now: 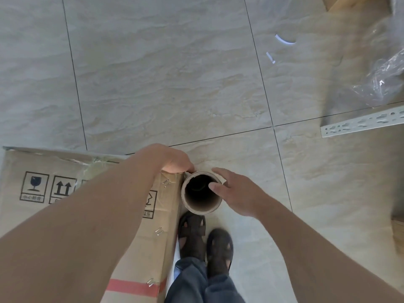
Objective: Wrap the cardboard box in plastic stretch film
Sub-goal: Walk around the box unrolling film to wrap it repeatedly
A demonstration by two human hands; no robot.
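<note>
Cardboard roll [202, 193], loosely pinched by right hand [238, 193], may tip; left hand [172, 160] at ten o'clock presses box [140, 232], grip unclear.

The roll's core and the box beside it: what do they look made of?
Roll core: looks like thick brown paperboard, matte, with a fibrous, slightly frayed rim round a dark hollow. Cardboard box: tan cardboard, likely corrugated, matte, with printed handling symbols, metal staples along its edge and a red stripe. Clear glossy film seems to cover its far edge.
</note>
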